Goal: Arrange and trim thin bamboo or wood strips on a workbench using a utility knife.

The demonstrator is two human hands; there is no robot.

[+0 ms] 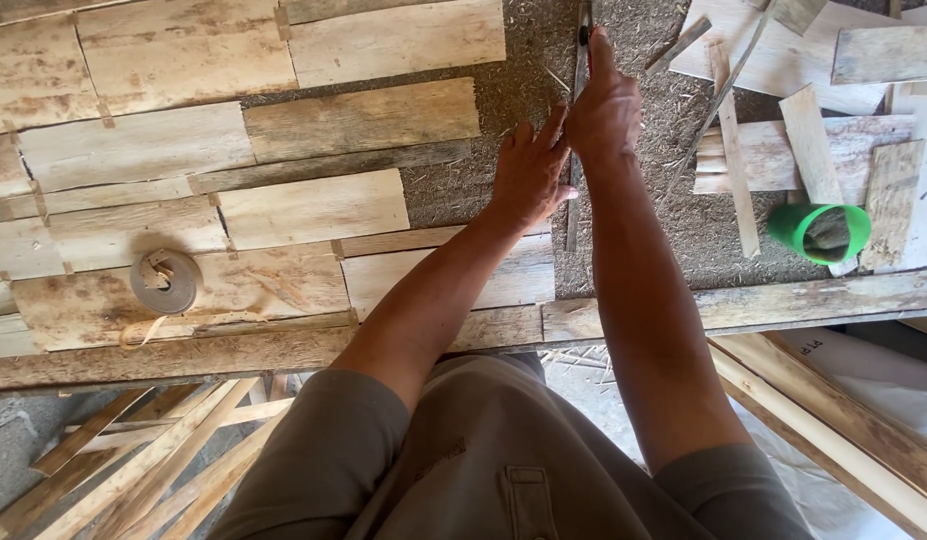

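My right hand [606, 110] is closed around a thin dark knife-like tool [582, 50], index finger stretched along it, pointing away from me over the rough grey board [654, 210]. A long narrow dark strip [574, 215] runs under both hands toward me. My left hand [530, 172] lies flat beside the right one, fingers spread, pressing on the board right by the strip. To the left lies a sheet of pale wood veneer pieces [234, 190] joined by tape strips.
A roll of brown paper tape [166, 281] rests on the veneer at the left. A green cup [822, 230] sits among loose veneer scraps [784, 150] at the right. A wooden rail [684, 310] edges the bench; slats lie stacked below.
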